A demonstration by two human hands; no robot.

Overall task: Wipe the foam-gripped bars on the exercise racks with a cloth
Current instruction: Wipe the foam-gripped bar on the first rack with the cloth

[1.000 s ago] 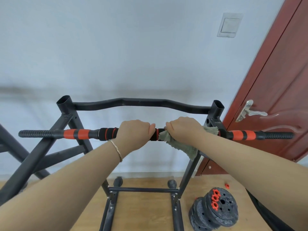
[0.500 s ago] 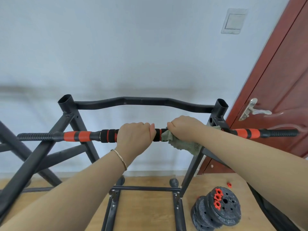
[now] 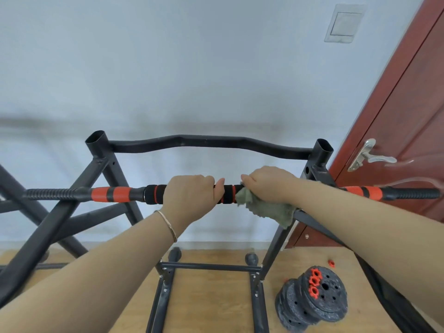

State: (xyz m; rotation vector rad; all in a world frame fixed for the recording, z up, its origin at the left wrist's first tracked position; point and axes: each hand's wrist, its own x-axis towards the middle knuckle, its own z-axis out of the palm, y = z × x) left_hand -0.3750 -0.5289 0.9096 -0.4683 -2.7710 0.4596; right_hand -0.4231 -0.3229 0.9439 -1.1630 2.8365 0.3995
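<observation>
Axis decides the matter here: the long black bar with orange bands and a black foam sleeve at its middle (image 3: 153, 194) lies level across the view from 9 o'clock to 3 o'clock and appears to rest across the black tubular steel rack (image 3: 105, 169). Any wiping stroke therefore has to travel sideways along that line, not toward or away from the person. The left hand (image 3: 189, 195) is clenched overhand round the foam sleeve near the centre of the view, with a thin bracelet (image 3: 168, 224) on its wrist. The right hand (image 3: 266, 186) sits just beside it toward 3 o'clock, nearly touching. It grasps the bar through a grey-green terry cloth (image 3: 266, 212), which is bunched round the foam under the palm and hangs loose toward 5 o'clock. A short stretch of black and orange foam shows in the gap between the two hands. By the look of it, the right hand does the wiping and the left steadies. The left hand covers the foam toward 9 o'clock, so a stroke that way looks blocked unless that hand shifts. The way toward 3 o'clock runs past the rack's right upright to the orange-banded end in front of the red-brown wooden door (image 3: 396, 116). A stack of black weight plates with orange collars (image 3: 317, 301) lies on the wooden floor (image 3: 211, 308) at 5 o'clock, well apart from both hands.
</observation>
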